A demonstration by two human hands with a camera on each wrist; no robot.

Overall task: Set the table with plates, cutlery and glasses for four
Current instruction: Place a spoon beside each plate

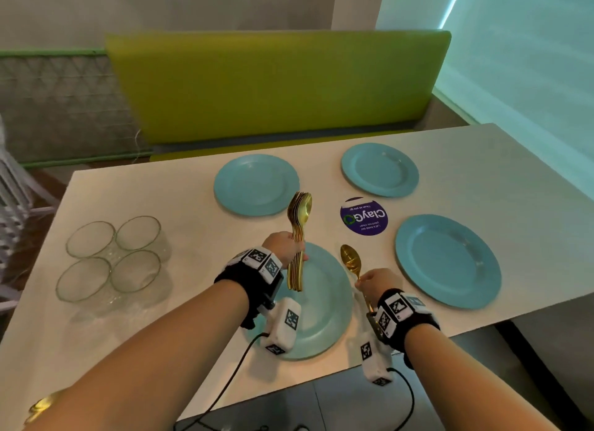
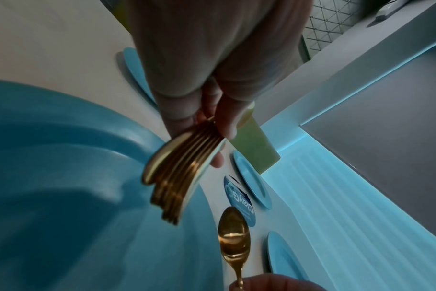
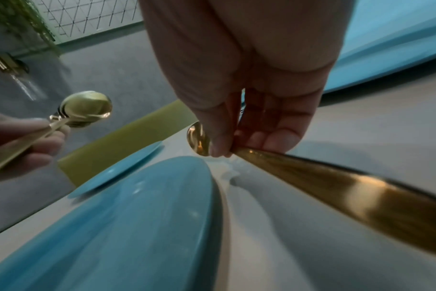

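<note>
Several blue plates lie on the white table (image 1: 160, 350): a near plate (image 1: 324, 305), one to its right (image 1: 448, 261), and two further back (image 1: 256, 184) (image 1: 380, 169). My left hand (image 1: 297, 252) grips a bundle of gold spoons (image 1: 299, 218) upright over the near plate's far left rim; in the left wrist view the handles (image 2: 177, 177) fan out below the fingers (image 2: 227, 122). My right hand (image 1: 369, 281) pinches a single gold spoon (image 1: 351, 258), bowl pointing away, just above the table off the near plate's right rim (image 3: 207, 196). Its handle (image 3: 336, 189) runs back under the wrist.
Several clear glasses (image 1: 112, 257) stand clustered on the table's left side. A round purple sticker (image 1: 364, 216) sits between the plates. A green bench back (image 1: 273, 86) runs behind the far edge. The table's near edge lies under my forearms.
</note>
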